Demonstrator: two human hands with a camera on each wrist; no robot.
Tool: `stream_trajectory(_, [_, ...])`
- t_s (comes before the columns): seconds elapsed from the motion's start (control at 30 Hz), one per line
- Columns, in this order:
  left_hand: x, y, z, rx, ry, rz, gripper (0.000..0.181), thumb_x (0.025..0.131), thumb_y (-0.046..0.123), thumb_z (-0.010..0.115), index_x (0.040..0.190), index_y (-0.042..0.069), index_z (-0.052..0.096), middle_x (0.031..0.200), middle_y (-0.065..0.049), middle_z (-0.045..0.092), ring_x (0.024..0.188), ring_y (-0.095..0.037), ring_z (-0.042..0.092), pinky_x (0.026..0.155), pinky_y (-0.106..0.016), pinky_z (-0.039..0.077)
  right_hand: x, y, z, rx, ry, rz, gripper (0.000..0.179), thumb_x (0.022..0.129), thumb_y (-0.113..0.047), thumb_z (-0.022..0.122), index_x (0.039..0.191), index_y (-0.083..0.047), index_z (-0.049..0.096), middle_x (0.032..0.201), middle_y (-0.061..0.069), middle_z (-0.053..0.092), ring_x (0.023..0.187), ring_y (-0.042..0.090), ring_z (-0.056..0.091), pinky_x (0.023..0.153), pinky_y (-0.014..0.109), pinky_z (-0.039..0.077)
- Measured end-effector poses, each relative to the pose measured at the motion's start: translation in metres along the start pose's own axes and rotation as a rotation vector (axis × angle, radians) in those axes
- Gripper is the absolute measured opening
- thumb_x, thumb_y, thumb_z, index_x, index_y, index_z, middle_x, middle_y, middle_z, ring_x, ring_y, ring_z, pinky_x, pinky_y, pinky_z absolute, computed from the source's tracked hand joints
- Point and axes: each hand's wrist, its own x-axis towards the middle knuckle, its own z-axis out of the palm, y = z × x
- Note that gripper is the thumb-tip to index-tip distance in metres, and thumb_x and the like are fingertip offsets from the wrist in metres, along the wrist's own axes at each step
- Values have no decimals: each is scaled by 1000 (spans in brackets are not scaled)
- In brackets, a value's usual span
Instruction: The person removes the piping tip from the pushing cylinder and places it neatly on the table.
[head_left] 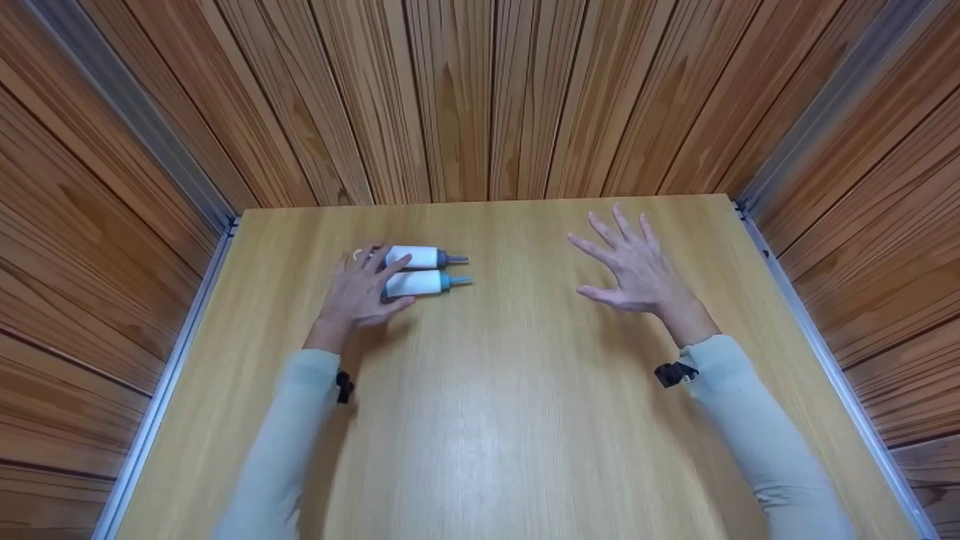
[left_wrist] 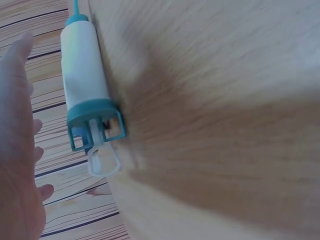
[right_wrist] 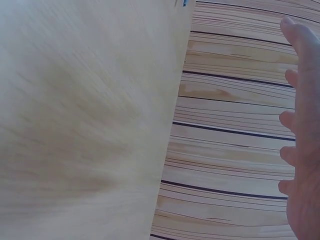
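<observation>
Two white plastic syringes lie side by side at the back left of the table, nozzles pointing right. The farther syringe (head_left: 414,257) has a grey-blue tip; the nearer syringe (head_left: 415,283) has a teal tip. Over their left ends spreads my left hand (head_left: 358,291), fingers extended, hiding most of the handles. The left wrist view shows the teal syringe (left_wrist: 84,65) with its teal finger loops and a pale ring on the plunger, beside the hand and not gripped. At the back right, my right hand (head_left: 636,271) hovers with fingers spread wide, holding nothing.
The light wood tabletop (head_left: 480,420) is bordered by metal rails (head_left: 172,360) at left and right. A wood-panelled wall (head_left: 457,105) rises behind the back edge, and similar panels stand on both sides. Each wrist carries a small black device (head_left: 676,373) at the sleeve cuff.
</observation>
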Motion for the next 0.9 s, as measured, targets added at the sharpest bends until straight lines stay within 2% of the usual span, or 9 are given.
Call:
stream_trajectory(0.2, [2,5,6,-36,48,35,82,102,64,69,172,29,47,177,-16,47,171,-46,34,135,-79,28,-1,-3,8,90,32,19,85,96,-59,71,172,-28,48,185,19,34,172,61,22,133,90,12])
stream_trajectory(0.4, [0,7,12,-70,75,41,74,101,49,80,168,29,55,161,-17,60,155,-44,51,131,-72,37,-3,-6,14,189,69,18,87,93,-54,74,171,-22,50,184,19,36,172,60,20,132,89,14])
stream_trajectory(0.5, [-2,7,16,-91,64,20,72,102,43,82,167,27,56,159,-17,61,152,-44,52,129,-70,40,-5,-8,16,232,81,25,87,93,-51,77,170,-20,50,184,18,37,172,60,21,133,88,16])
stream_trajectory(0.67, [-4,7,22,-123,41,-11,69,104,30,82,167,25,55,165,-17,58,156,-45,49,123,-70,46,-8,-9,18,325,80,53,88,93,-46,82,171,-21,50,184,16,38,174,57,20,134,87,15])
stream_trajectory(0.9, [-5,6,24,-161,82,-13,59,102,13,83,158,18,64,163,-16,60,154,-43,53,122,-66,51,-10,-7,24,487,115,71,94,89,-33,90,172,-19,48,184,20,37,173,58,20,129,92,18])
